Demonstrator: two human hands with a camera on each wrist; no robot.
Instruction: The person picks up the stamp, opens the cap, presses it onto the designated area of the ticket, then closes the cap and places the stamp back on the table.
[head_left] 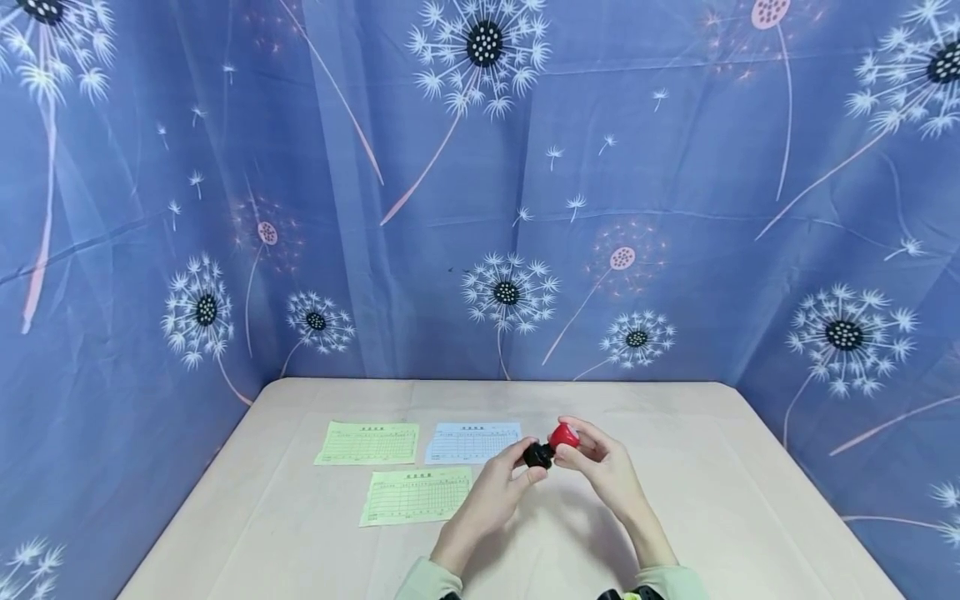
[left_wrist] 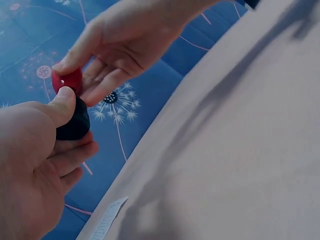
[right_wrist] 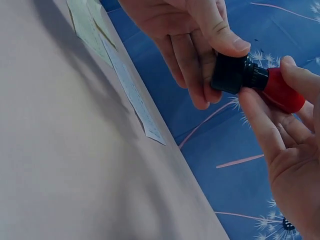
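Note:
Both hands hold one small stamp over the table, with a rounded red handle (head_left: pixel 564 435), a ribbed black neck (right_wrist: pixel 256 76) and a black base (right_wrist: pixel 230 74). My left hand (head_left: pixel 491 492) pinches the black base between thumb and fingers. The red handle is gripped by my right hand (head_left: pixel 609 473), its thumb and fingertips around the sides. In the right wrist view the stamp lies nearly sideways, its neck showing between the two hands. Part of the red handle is hidden behind fingers in the left wrist view.
Left of the hands, a pale blue printed form (head_left: pixel 472 442) and two green forms lie on the table, one green form (head_left: pixel 367 442) farther back and one (head_left: pixel 417 496) nearer. A blue dandelion-print curtain (head_left: pixel 420 275) surrounds the cream-coloured tabletop (head_left: pixel 277 517).

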